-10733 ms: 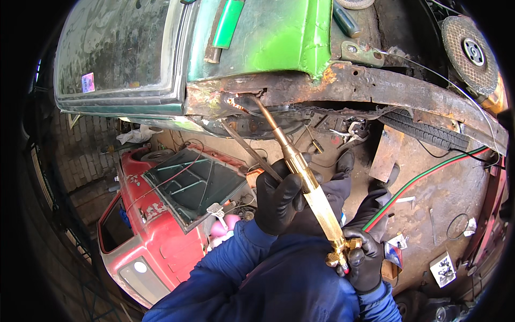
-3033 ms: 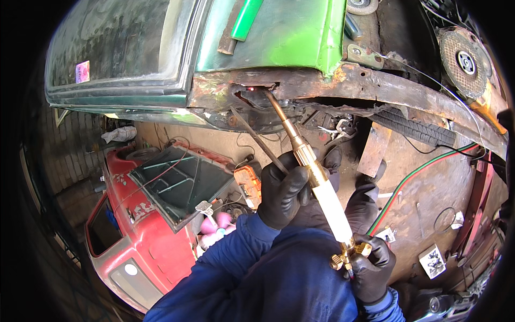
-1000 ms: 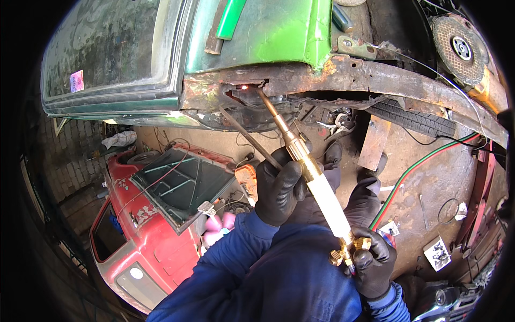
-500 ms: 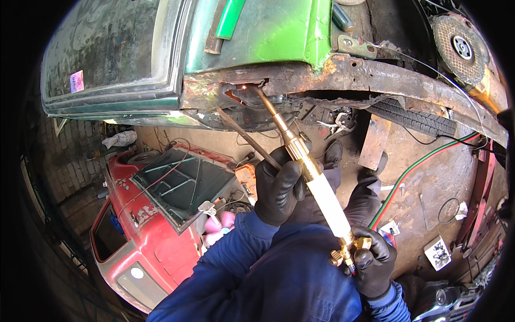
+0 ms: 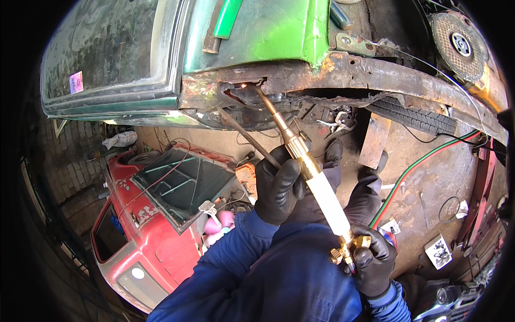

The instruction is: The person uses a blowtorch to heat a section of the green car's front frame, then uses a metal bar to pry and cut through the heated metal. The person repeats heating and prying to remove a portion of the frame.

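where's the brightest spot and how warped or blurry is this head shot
Head view: the brightest spot is the small orange glow at the torch tip against the rusty sill; daylight is even, without hard glare; fisheye bends the green car body and blacks out the corners; left hand and right hand look sharp.

Your single head-worn fisheye view looks steeply down from close above your own blue sleeves and gloved hands, facing forward toward the rusted sill of the green car body (image 5: 257, 37), with straight edges bending near the dark rim.
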Demonstrator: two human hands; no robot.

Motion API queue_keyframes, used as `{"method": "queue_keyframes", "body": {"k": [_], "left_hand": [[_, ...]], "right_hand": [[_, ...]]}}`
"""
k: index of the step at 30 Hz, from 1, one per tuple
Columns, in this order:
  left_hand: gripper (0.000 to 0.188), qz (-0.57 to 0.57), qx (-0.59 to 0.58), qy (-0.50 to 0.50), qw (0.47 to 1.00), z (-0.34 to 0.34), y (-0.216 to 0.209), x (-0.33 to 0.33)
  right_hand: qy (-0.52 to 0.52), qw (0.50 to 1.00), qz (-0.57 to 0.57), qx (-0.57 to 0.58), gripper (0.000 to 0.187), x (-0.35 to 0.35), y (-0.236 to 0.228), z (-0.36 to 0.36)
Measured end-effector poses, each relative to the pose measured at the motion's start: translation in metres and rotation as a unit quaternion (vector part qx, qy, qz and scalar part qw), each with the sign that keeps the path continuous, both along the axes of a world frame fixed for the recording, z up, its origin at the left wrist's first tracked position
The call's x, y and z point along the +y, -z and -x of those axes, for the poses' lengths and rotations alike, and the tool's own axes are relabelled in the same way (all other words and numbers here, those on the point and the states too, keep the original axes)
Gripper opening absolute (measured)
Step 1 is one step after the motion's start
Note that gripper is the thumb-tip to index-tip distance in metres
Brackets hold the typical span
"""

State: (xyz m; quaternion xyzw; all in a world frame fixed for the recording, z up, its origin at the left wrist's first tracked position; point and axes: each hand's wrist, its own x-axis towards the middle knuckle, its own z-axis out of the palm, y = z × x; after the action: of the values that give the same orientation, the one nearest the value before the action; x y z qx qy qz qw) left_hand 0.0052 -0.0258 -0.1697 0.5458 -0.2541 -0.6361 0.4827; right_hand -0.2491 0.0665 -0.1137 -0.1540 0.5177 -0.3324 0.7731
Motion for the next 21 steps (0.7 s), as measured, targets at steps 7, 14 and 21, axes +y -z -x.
{"method": "queue_keyframes", "body": {"k": [7,14,21], "left_hand": [[0.060,-0.009,-0.003,0.014,1.000,0.0038,0.0029,0.0001],[0.060,-0.002,-0.010,0.011,1.000,0.0043,-0.0011,0.0032],[0.053,0.001,-0.036,0.000,0.999,0.0033,-0.0031,0.0022]], "right_hand": [[0.020,0.998,-0.032,0.055,0.043,-0.0014,-0.0053,-0.0042],[0.014,0.997,-0.075,0.023,0.036,-0.0028,-0.0064,0.0011],[0.005,0.998,-0.058,0.023,0.036,-0.0031,-0.0027,-0.0031]]}}
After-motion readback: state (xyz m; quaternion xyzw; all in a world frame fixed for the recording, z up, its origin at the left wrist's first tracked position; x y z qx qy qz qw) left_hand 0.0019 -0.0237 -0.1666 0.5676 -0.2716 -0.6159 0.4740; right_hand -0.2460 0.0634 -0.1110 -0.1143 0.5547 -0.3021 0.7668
